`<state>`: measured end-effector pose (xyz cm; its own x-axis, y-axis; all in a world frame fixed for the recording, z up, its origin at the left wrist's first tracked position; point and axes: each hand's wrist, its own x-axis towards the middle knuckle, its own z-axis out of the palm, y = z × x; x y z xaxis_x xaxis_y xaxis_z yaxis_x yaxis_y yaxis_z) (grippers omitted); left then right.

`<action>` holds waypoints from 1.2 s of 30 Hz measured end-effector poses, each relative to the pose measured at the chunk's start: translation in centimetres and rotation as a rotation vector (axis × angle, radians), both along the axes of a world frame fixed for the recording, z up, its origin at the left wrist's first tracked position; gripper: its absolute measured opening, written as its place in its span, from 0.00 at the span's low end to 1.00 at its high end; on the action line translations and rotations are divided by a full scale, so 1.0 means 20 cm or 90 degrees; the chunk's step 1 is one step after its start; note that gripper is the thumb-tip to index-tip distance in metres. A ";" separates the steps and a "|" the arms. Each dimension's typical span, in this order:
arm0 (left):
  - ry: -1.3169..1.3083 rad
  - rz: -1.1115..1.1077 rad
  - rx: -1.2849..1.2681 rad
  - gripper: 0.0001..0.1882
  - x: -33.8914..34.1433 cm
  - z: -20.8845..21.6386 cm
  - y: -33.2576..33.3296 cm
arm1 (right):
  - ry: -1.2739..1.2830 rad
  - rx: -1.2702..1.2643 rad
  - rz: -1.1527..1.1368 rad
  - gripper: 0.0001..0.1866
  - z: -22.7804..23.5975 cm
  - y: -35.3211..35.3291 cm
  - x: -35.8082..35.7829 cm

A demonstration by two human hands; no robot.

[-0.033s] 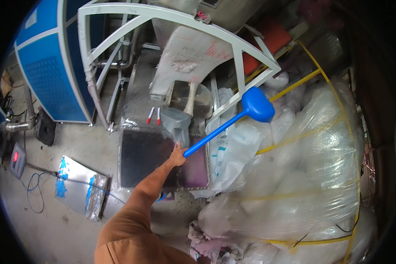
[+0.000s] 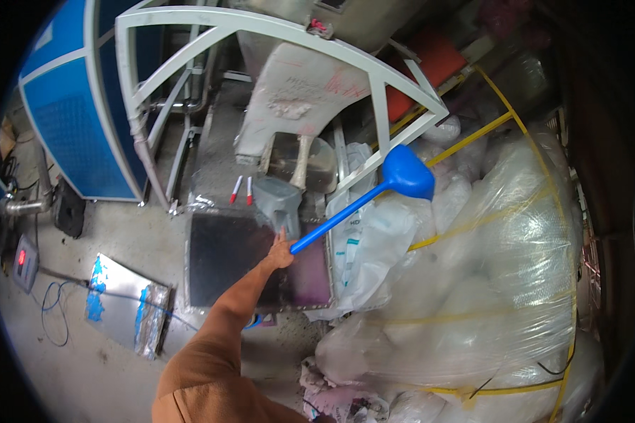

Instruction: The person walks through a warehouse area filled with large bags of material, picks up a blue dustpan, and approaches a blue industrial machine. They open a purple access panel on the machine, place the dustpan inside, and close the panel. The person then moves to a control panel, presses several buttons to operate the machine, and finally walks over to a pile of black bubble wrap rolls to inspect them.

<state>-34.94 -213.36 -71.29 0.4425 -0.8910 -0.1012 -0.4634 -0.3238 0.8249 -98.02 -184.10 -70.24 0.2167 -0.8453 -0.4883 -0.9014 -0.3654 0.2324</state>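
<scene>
My left hand (image 2: 281, 253) reaches in from the lower edge and is closed round the handle end of a long blue plastic ladle (image 2: 409, 173). The ladle slants up to the right, its rounded bowl beside a white metal frame. One finger points forward, over or against the narrow end of a grey plastic scoop (image 2: 278, 199); I cannot tell whether they touch. Beneath the hand lies a dark flat panel (image 2: 222, 257) with a riveted rim. Two red-and-white markers (image 2: 243, 190) lie left of the scoop. My right hand is out of view.
The white metal frame (image 2: 379, 106) arches across the back, past a pale marked sack (image 2: 307, 84) and a shallow tub (image 2: 322, 158). Plastic-wrapped bags (image 2: 487, 261) with yellow bars fill the right. A blue cabinet (image 2: 77, 120), metal plate (image 2: 120, 303) and cabled display (image 2: 26, 262) are left.
The whole view has shifted slightly, so most things sit a little further left. My left hand keeps its grip on the ladle.
</scene>
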 end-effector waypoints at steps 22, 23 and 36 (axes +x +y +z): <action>0.251 0.017 0.037 0.29 -0.04 -0.13 -0.40 | 0.015 0.058 -0.164 0.11 -0.28 0.05 -0.09; 0.277 -0.005 0.015 0.26 -0.11 -0.13 -0.31 | 0.018 0.077 -0.159 0.12 -0.27 0.03 -0.08; 0.303 -0.122 -0.014 0.36 -0.75 0.66 1.40 | -0.272 0.293 0.058 0.13 -0.13 -0.66 0.21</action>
<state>-50.00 -185.28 -58.03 0.1805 -0.9558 -0.2320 -0.0836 -0.2499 0.9647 -93.87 -197.26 -72.89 0.5345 -0.5378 -0.6519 -0.8401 -0.4219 -0.3408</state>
